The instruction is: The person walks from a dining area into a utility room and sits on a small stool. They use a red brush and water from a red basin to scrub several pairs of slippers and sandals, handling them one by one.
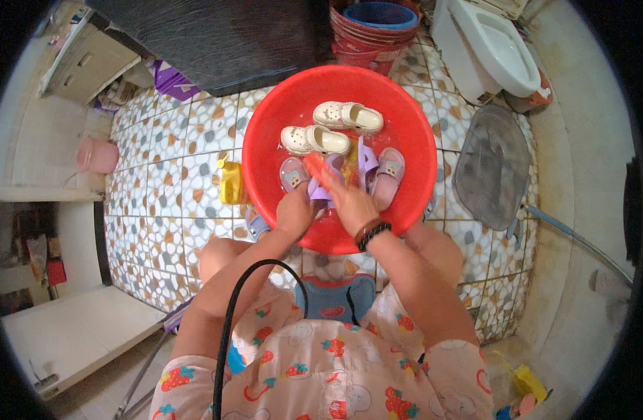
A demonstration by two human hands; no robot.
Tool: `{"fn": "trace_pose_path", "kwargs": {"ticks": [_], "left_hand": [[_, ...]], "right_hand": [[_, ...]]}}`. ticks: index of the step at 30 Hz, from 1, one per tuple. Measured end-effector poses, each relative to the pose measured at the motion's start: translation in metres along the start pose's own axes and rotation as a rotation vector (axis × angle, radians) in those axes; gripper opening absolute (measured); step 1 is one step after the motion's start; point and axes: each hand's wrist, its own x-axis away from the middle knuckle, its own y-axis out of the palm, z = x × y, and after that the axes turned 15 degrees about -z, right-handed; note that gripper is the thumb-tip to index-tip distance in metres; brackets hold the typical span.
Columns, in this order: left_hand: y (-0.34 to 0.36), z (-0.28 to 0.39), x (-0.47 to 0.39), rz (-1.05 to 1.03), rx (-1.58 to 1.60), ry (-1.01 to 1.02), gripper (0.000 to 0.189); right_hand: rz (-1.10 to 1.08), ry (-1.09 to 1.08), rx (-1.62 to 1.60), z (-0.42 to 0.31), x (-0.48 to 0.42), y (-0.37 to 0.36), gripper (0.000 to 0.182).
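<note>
In front of me a round red plastic basin (339,79) holds several shoes and some water. My left hand (295,212) grips a purple slipper (320,191) at the near left of the basin. Over that slipper, my right hand (355,207) holds a blurred orange-red brush (321,172), its bristles hidden. Two cream clogs, a far one (347,116) and a nearer one (313,140), lie beyond my hands. A mauve slide (292,176) rests left of the brush. On the right are another purple slipper (367,163) and a pink slide (388,178).
A yellow plastic bottle (231,182) stands against the basin's left side. Stacked red buckets (363,52) and a white toilet (492,47) are beyond it. A grey mat (492,168) and a hose (568,231) lie right. Far left is a pink bucket (97,156).
</note>
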Motion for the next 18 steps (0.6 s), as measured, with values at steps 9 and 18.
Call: {"fn": "trace_pose_path", "kwargs": {"ticks": [9, 18], "left_hand": [[0.011, -0.021, 0.0, 0.065, -0.132, -0.004, 0.035], [0.001, -0.005, -0.019, 0.195, -0.331, 0.09, 0.026]], "right_hand": [[0.006, 0.009, -0.107, -0.007, 0.009, 0.018, 0.049], [0.116, 0.134, -0.149, 0.01, -0.018, 0.0, 0.048]]}}
